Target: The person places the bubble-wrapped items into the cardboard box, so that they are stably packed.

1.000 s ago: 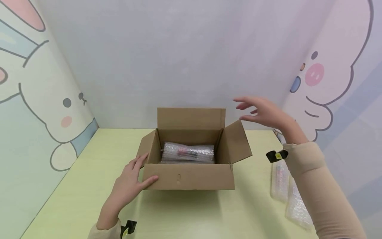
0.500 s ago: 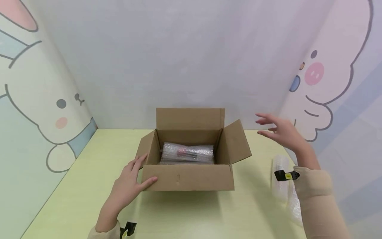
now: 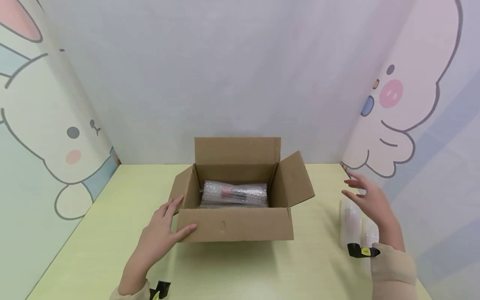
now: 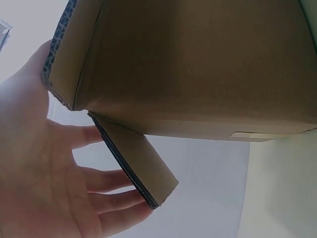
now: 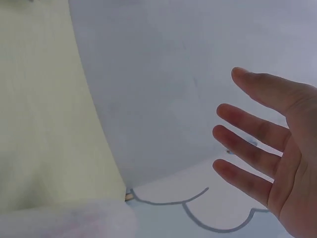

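An uncovered cardboard box point(image 3: 236, 225) stands mid-table with its flaps folded out. Inside lies a bubble-wrapped pack point(image 3: 235, 192), with reddish and dark colours showing through the wrap; more wrap shows beneath it. My left hand point(image 3: 159, 233) rests on the box's near left corner, thumb on the front flap and fingers against the left flap point(image 4: 136, 156), spread and fairly straight. My right hand point(image 3: 371, 204) hangs in the air on the right, fingers apart and loosely bent, holding nothing. Below it lie bubble-wrapped packs point(image 3: 350, 223), partly hidden by the wrist and sleeve.
The pale yellow-green table point(image 3: 232, 275) meets a light wall point(image 3: 232, 83) behind the box. Cartoon-printed side walls rise at left and right. The right flap point(image 3: 298, 179) juts out toward the right hand's side.
My right hand has moved right and down, from above the box's right flap to over the wrapped packs. My left hand stays on the box. The view has shifted slightly.
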Available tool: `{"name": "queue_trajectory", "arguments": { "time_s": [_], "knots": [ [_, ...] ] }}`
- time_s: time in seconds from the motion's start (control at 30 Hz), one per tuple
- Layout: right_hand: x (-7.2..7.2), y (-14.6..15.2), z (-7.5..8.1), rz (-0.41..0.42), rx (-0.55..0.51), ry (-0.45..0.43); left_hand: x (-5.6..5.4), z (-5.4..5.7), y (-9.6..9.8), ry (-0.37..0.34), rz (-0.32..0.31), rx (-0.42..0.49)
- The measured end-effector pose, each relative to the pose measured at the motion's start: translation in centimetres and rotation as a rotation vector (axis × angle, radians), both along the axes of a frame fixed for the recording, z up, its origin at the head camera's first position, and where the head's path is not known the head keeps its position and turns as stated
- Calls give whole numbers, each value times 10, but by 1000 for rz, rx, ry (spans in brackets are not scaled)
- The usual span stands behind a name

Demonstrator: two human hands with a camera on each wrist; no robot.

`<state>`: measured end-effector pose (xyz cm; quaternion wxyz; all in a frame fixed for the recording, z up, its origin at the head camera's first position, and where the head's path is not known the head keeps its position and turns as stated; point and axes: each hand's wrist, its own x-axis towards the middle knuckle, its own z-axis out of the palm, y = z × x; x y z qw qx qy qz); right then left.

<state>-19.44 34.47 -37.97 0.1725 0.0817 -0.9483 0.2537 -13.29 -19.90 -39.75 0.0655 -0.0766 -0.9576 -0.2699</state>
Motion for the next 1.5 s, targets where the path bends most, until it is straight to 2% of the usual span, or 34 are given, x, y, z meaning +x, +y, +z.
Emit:
{"name": "queue_trajectory", "arguments": {
  "time_s": [0.17,0.33,0.5,0.83,0.93,1.07,1.17,1.37,1.5],
  "knots": [
    [14,9,-18,-82,-8,-51,0,0,0,-3,-1,-2],
    [23,15,-34,-144,-11,-183,0,1,0,-5,0,3],
    [25,21,-47,-184,26,-334,0,1,0,-8,-5,19],
    [18,22,-65,-212,76,-529,1,0,0,-5,-2,21],
    [16,20,-70,-192,116,-512,1,0,0,-6,-1,21],
    [14,19,-71,-121,115,-468,1,0,0,-8,1,20],
    [11,18,-74,-83,118,-469,0,0,0,-7,2,16],
    [5,18,-81,-123,126,-516,0,-1,1,-5,1,20],
    [3,18,-82,-121,118,-487,0,-3,1,-1,3,19]
  ]
}}
